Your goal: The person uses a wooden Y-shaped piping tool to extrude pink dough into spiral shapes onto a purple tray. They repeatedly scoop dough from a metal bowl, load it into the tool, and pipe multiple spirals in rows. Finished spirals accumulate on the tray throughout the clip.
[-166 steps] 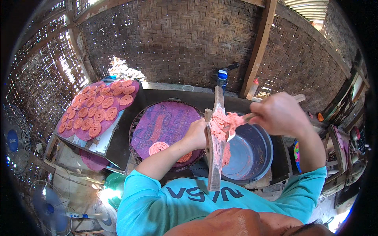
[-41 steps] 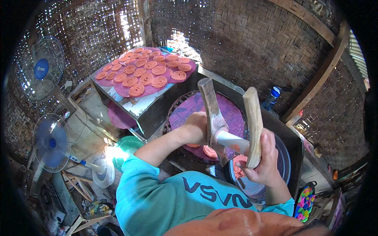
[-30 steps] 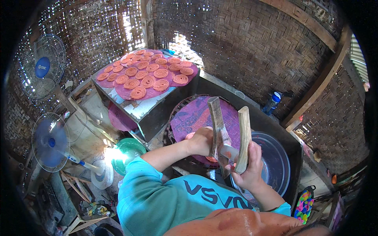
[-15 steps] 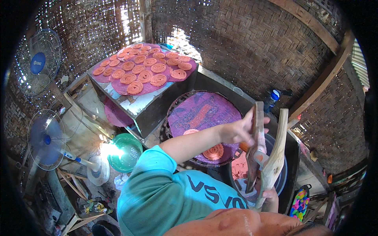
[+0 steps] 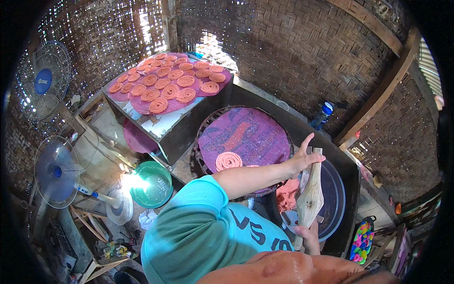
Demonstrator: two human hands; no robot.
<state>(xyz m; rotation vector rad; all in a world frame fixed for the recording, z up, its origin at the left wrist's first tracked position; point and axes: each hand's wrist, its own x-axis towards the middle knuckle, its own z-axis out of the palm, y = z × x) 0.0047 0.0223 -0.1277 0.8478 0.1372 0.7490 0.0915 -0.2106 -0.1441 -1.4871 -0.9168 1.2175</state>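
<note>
A wooden hand press [image 5: 309, 201] with long handles stands slanted in front of me, its two pieces drawn close together. My left hand [image 5: 302, 160] is closed round the upper handle ends, one finger sticking up. Lower down, my right hand [image 5: 309, 233] grips the press's other end, partly hidden by it. Behind the press lies salmon-pink dough [image 5: 286, 196] in a container. On the round tray [image 5: 203, 173], lined with a purple sheet [image 5: 265, 137], sits a coil of dough strands [image 5: 228, 161]; my left forearm mostly covers another.
Many finished coils [image 5: 170, 90] lie on purple sheets upon a box [image 5: 182, 123] at the back left. A large round tub [image 5: 341, 199] is right of the press. A blue bottle [image 5: 322, 116], a green basin [image 5: 151, 184] and two fans [image 5: 56, 171] stand around.
The two press pieces, spread apart before, have come together. My left hand now wraps both handle ends, which have come lower and nearer.
</note>
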